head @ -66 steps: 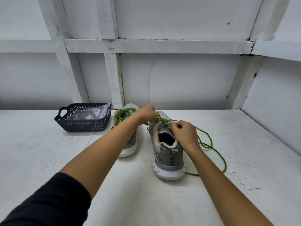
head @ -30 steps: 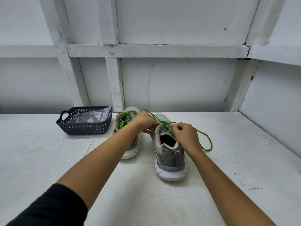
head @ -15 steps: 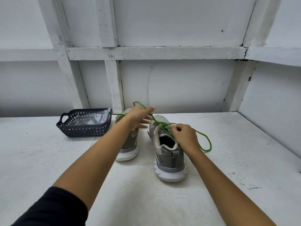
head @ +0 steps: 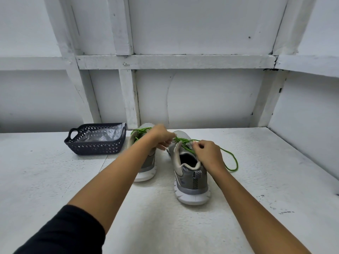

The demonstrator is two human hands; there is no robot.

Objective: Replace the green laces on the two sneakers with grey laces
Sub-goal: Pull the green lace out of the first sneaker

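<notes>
Here, 2 grey sneakers stand on the white table near frame centre, heels toward the camera, just beside each other but not touching. The centre sneaker sits a bit right of the middle. Its green lace is partly loosened across the top, and 1 end trails off to the right, lying on the table in a loop.

Both hands are at that lace. The left hand, somewhat blurred, reaches in from the lower left with its fingers curled and pinches the lace toward the front of the centre sneaker. The right hand comes in from the lower right, fingers curled tight, pinching the lace by the top of the tongue, approx. above the shoe opening.

The 2nd sneaker is to the left, partly hidden behind the left forearm. Its own lace is also green and threaded through the front.

Further left, toward the middle left of the frame, a dark openwork basket with handles rests on the table, well apart from both hands. A clear plastic bag lies inside it; can't tell what the bag holds. A black sleeve fills the bottom left corner. White panelled wall behind.
</notes>
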